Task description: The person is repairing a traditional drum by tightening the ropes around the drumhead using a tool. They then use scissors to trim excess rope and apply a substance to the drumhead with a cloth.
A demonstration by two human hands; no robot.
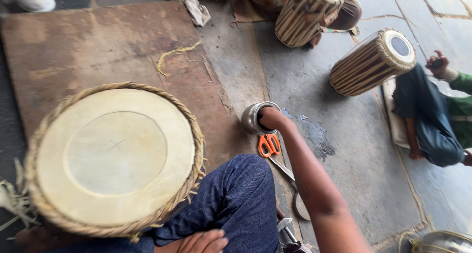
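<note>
A drum (115, 157) with a pale skin head and a braided straw rim stands upright against my knee, filling the lower left. My right hand (269, 118) reaches forward with its fingers dipped inside a small steel cup (251, 119) on the floor, so the fingers are hidden. My left hand (202, 242) rests on my blue-trousered thigh at the bottom edge, fingers loosely curled, holding nothing that I can see.
Orange-handled scissors (269, 145) lie just behind the cup beside my forearm. A brown board (98, 41) with a yellow cord (172, 56) covers the floor at left. Two striped drums (371, 61) (305, 14) lie at the back right, near a seated person (432, 115). A metal vessel (442, 242) sits bottom right.
</note>
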